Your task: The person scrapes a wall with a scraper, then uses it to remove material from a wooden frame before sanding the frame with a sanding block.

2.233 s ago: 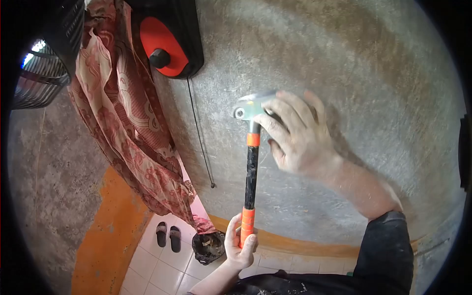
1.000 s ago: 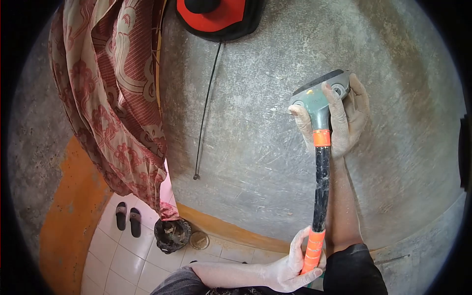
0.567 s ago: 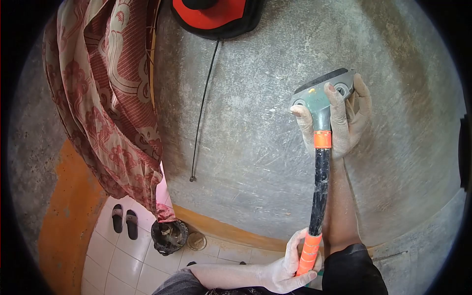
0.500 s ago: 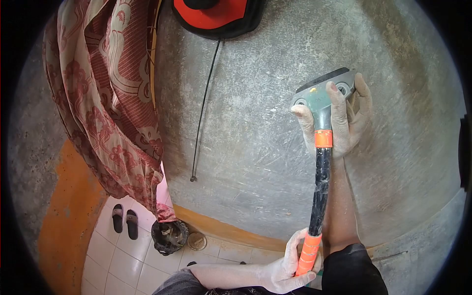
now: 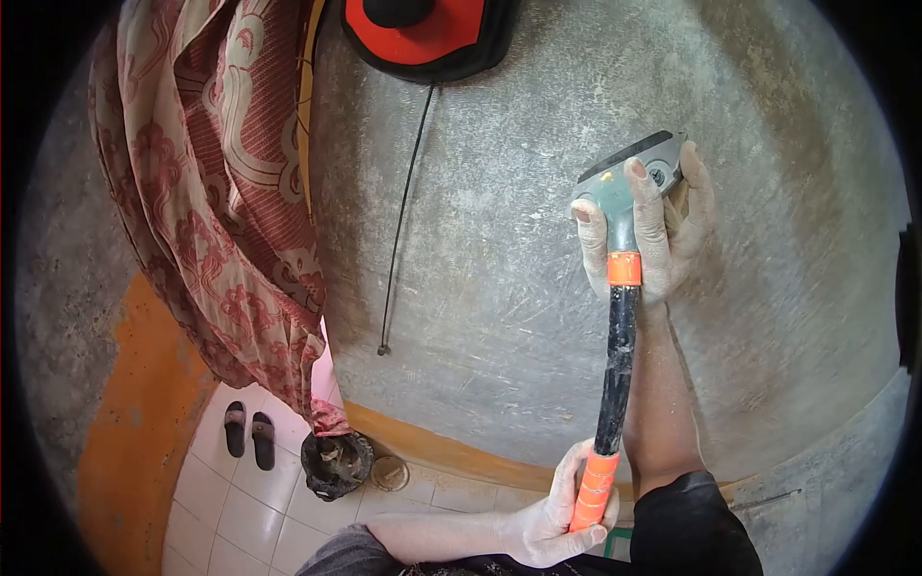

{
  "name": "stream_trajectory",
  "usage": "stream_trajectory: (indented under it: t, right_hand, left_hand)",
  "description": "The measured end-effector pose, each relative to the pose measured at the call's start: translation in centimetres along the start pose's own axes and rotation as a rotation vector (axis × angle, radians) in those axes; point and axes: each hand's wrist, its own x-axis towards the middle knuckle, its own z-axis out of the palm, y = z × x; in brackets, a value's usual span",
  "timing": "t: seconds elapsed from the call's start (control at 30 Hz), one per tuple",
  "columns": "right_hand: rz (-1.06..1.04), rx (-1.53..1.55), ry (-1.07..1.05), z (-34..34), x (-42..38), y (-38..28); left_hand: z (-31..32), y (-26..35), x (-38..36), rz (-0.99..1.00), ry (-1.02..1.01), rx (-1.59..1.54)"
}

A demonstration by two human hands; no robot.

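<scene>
A long-handled scraper (image 5: 618,336) with a grey-green head, a dark edge strip and a black shaft banded in orange is held diagonally in front of the wall. My right hand (image 5: 667,230) cups the head from behind, its fingers curled round the sides and over a round knob. Lower down, my left hand (image 5: 552,523) is wrapped round the orange grip at the handle's end. Pale dust coats both hands. The scraper's working face points up and away, partly hidden by the head.
A rough grey wall (image 5: 499,240) fills the view ahead. From it hangs a red and black object (image 5: 432,34) with a thin black rod (image 5: 406,221) below. A patterned curtain (image 5: 221,211) drapes at left. Sandals (image 5: 248,435) and a black bucket (image 5: 336,466) stand on white tiles.
The scraper and both hands have shifted slightly left in the view, and the camera has turned a little. My grip on the tool stays the same.
</scene>
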Motion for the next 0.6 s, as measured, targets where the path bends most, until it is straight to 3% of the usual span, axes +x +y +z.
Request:
stream_trajectory:
  t: [0.3, 0.6]
  right_hand:
    - [0.027, 0.092, 0.114, 0.7, 0.2, 0.3]
    - [0.018, 0.14, 0.1, 0.8, -0.3, -0.1]
  left_hand:
    - [-0.8, 0.5, 0.3, -0.045, 0.073, 0.142]
    - [-0.7, 0.5, -0.5, -0.108, 0.06, 0.044]
